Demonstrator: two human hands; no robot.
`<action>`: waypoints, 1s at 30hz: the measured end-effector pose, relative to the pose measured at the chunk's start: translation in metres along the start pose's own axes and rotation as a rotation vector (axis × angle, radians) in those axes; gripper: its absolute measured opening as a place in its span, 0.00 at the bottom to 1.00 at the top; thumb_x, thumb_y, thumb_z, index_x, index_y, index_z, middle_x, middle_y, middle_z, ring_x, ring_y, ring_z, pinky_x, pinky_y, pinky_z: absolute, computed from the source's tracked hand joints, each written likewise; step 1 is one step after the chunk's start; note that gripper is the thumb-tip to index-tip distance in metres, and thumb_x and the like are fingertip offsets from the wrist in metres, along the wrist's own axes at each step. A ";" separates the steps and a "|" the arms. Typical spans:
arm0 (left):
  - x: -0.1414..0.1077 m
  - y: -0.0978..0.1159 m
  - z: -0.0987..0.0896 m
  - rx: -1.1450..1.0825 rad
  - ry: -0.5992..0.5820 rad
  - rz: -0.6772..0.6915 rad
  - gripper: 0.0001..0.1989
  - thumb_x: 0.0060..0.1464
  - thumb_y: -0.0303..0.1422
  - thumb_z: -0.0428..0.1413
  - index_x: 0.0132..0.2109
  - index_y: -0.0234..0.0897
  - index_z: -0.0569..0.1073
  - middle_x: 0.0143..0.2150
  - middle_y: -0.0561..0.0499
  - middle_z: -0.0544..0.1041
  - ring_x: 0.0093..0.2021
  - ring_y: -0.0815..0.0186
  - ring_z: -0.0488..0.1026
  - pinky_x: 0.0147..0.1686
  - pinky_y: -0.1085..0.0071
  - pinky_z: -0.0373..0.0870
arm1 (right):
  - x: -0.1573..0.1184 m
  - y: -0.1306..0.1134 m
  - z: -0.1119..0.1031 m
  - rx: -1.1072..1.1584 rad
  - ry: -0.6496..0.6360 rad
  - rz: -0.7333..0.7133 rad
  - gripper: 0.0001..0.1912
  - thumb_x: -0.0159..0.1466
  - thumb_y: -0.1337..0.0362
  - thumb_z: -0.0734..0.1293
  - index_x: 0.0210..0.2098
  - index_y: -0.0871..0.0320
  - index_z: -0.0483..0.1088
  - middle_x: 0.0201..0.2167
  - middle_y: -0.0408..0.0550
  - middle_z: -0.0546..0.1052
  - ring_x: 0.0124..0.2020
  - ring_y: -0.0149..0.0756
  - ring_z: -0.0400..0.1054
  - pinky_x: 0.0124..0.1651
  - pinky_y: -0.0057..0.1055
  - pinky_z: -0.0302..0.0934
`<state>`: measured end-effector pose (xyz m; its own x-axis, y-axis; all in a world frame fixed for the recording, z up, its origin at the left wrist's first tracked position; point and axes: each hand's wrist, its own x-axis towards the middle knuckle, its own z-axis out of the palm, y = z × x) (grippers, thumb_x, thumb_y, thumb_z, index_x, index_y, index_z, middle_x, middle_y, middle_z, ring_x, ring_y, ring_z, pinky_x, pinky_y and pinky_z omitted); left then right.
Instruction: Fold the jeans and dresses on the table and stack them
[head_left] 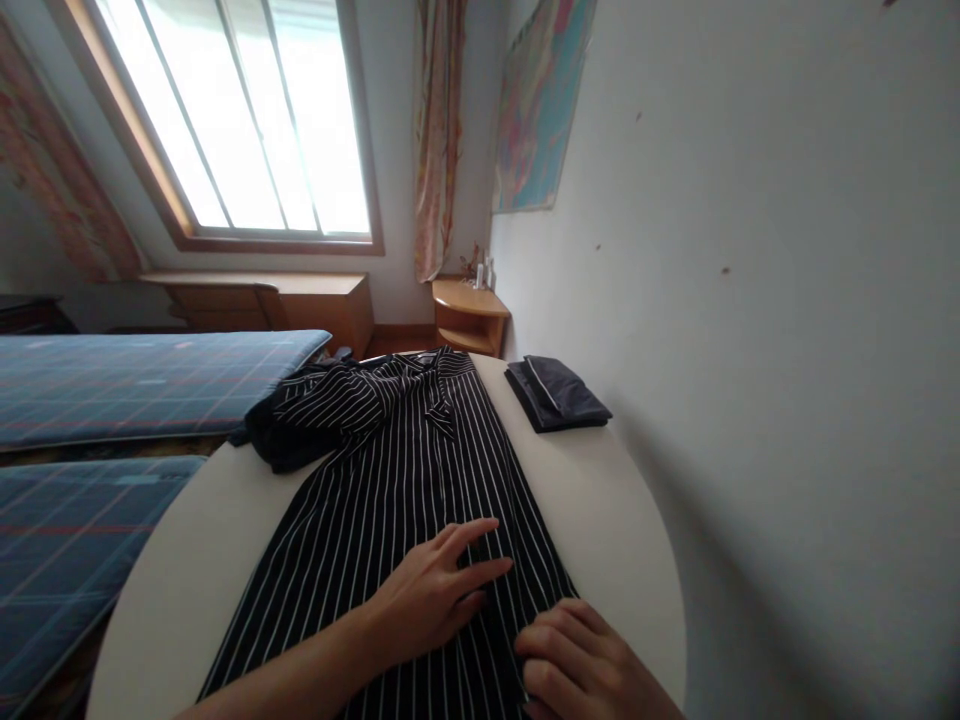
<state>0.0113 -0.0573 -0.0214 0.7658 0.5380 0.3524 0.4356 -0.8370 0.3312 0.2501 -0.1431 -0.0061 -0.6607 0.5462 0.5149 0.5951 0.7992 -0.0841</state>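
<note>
Head cam: your striped garment (397, 490) lies on the pale table (172, 560), your left hand (431, 597) over it, fingers loosely spread; your right hand (568, 660) curls at its right edge, can't tell if it's pinching fabric.

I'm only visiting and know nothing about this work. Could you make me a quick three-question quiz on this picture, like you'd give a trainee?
1. What pattern does the garment on the table have?
A) polka dots
B) pale stripes on black
C) red checks

2. True or false: the folded dark cloth lies apart from the garment.

3. Fill in the blank: the left hand is over the garment with some fingers spread, while the right hand, at the garment's right edge, has its fingers ____.

Key: 1. B; 2. True; 3. curled
</note>
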 end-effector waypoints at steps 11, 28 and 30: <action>0.006 -0.003 -0.001 0.014 0.082 0.177 0.07 0.65 0.29 0.53 0.45 0.40 0.76 0.46 0.50 0.79 0.52 0.61 0.71 0.51 0.64 0.72 | 0.005 0.006 0.011 0.017 -0.247 0.095 0.06 0.65 0.62 0.69 0.31 0.54 0.70 0.28 0.39 0.77 0.29 0.33 0.69 0.33 0.31 0.58; 0.010 0.005 -0.007 0.048 -0.080 0.383 0.06 0.66 0.37 0.55 0.46 0.44 0.76 0.42 0.56 0.79 0.39 0.67 0.73 0.42 0.67 0.68 | 0.165 0.112 0.023 -0.048 -0.313 0.532 0.12 0.70 0.58 0.62 0.39 0.56 0.74 0.36 0.47 0.80 0.38 0.36 0.73 0.40 0.30 0.58; 0.011 0.008 -0.007 0.058 -0.061 0.397 0.06 0.67 0.37 0.54 0.44 0.44 0.76 0.41 0.56 0.80 0.38 0.68 0.73 0.40 0.68 0.68 | 0.184 0.125 0.036 -0.120 -0.326 0.624 0.15 0.70 0.52 0.62 0.41 0.57 0.73 0.38 0.50 0.80 0.40 0.40 0.74 0.41 0.31 0.59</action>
<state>0.0198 -0.0572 -0.0085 0.9059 0.1660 0.3895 0.1248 -0.9837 0.1291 0.1859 0.0661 0.0474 -0.2725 0.9548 0.1187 0.9406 0.2904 -0.1759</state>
